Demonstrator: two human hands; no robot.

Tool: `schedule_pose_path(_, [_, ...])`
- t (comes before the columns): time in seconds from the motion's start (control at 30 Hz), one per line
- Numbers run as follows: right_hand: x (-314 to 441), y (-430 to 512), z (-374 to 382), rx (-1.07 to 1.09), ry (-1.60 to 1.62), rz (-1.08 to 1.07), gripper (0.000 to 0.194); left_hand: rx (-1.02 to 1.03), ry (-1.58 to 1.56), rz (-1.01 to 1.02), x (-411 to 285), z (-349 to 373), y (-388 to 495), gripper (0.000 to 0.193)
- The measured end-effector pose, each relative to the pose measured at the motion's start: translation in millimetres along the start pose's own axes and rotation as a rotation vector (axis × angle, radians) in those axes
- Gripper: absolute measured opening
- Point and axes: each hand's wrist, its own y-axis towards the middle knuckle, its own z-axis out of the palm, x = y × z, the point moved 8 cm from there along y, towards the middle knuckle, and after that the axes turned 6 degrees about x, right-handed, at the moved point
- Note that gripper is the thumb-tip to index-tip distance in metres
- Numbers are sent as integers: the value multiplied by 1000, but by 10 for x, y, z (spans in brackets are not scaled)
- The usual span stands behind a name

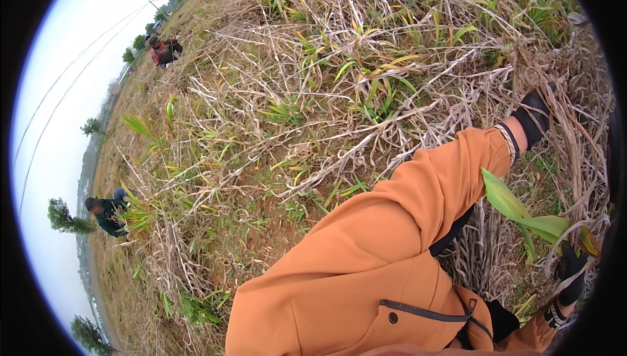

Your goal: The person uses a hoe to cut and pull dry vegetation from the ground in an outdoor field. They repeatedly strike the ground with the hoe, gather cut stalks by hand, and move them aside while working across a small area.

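Both hands wear black gloves, beyond the cuffs of an orange jacket. My right hand reaches in among dry brown stalks at the right; some of them cross its fingers, so its grip is partly hidden. Lower down, near the right rim, my left hand is closed at the base of a plant with a broad green leaf, with withered strands around its fingers. The leaf leans from that hand towards the orange sleeve of my right arm.
Matted dry stalks with green and yellowing shoots cover the sloping ground. Bare reddish soil shows between them. A person in dark clothes crouches at the left; others in red are farther off. Trees stand beyond.
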Motion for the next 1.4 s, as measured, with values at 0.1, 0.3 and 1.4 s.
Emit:
schedule_pose_path(0.1, [-16, -25, 43, 10, 6, 12, 39, -229, 119, -76, 12, -174, -44, 30])
schedule_pose_path(0.3, [-35, -58, 140, 38, 27, 26, 39, -631, 294, -203, -104, -450, -370, 28])
schedule_pose_path(1.4, [-375, -304, 464, 123, 96, 147, 35, -793, 526, -291, -436, -636, -656, 41])
